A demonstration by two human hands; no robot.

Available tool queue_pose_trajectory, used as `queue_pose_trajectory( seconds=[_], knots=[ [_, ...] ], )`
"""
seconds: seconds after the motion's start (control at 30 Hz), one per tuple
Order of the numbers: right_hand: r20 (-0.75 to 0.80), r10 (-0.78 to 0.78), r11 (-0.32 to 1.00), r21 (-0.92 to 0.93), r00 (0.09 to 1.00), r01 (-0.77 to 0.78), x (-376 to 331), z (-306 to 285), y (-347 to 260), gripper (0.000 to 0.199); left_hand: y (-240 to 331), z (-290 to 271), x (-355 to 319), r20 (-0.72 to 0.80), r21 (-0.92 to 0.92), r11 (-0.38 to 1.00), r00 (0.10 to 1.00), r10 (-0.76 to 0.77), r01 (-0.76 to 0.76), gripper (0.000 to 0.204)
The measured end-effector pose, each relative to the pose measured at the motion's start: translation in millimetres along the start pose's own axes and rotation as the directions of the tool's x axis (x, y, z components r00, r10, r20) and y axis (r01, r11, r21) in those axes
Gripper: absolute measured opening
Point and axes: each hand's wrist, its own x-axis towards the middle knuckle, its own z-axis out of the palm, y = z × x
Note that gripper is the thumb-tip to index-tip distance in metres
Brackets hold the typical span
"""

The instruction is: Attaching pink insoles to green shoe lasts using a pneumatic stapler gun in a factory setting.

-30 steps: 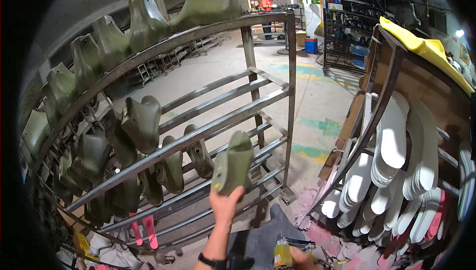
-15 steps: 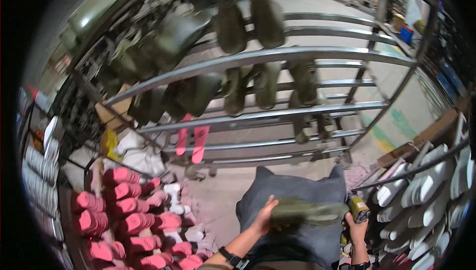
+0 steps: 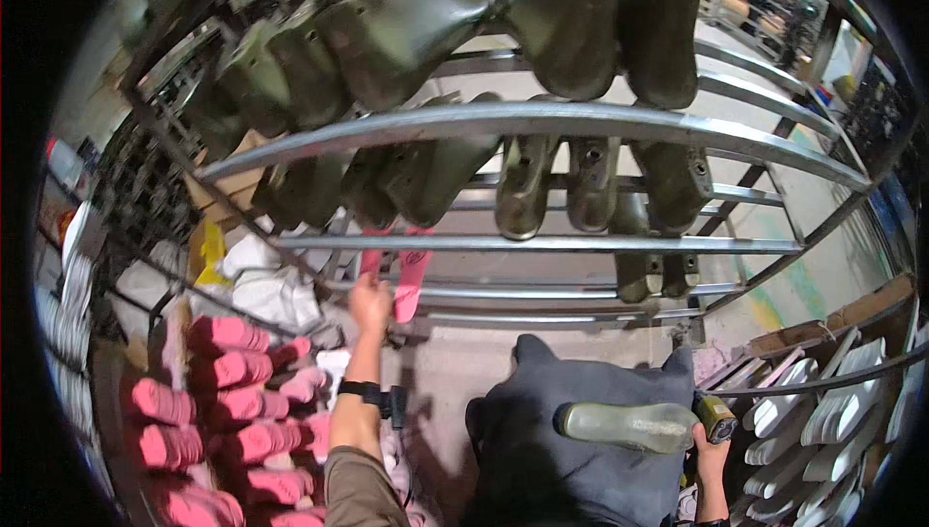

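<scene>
My left hand (image 3: 370, 306) reaches forward to the lower rack bars, its fingers closed on the left one of two pink insoles (image 3: 372, 262). The other pink insole (image 3: 412, 280) stands just right of that hand. On a dark grey padded support (image 3: 542, 372) in front of me lies a green shoe last (image 3: 624, 426), sole side up. My right hand (image 3: 713, 454) is at the last's right end, closed round a yellow and black hand tool (image 3: 717, 418) whose exact kind I cannot make out.
A metal rack (image 3: 542, 120) spans the view ahead, with several dark green shoe lasts (image 3: 566, 24) on its bars. Stacks of pink insoles (image 3: 242, 401) fill the lower left. White insoles (image 3: 832, 401) stand in rows at the right. White bags (image 3: 281, 290) sit beside the rack.
My left hand has let go of the shoe last and moved forward and left to the pink insole. The last now lies on the grey support. My right hand keeps the tool.
</scene>
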Motion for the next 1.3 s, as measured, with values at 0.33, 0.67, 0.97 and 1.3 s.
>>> queue_pose_trajectory(
  seconds=[0.33,0.67,0.97,1.3],
  knots=[
    [0.055,0.21,0.92,-0.349,0.976,-0.179,6.9,8.2,-4.1,0.058,-186.9,46.2,84.3,0.068,0.723,0.681,0.993,0.097,-0.116,0.047],
    [0.062,0.097,0.959,-0.272,0.993,-0.077,-5.4,9.2,-19.0,0.057,-61.6,-57.5,-131.3,0.143,-0.14,0.956,0.95,0.277,-0.258,0.05],
    [0.01,-0.102,0.984,-0.143,0.995,0.103,-6.7,7.3,-16.4,0.05,210.5,-56.1,-265.6,0.714,-0.425,0.715,0.279,0.642,-0.555,0.066],
    [0.085,0.097,0.896,0.426,0.992,-0.124,-27.3,-37.2,10.2,0.043,236.3,-52.9,-315.3,0.729,-0.314,0.59,0.21,0.652,-0.744,0.07]
  ],
)
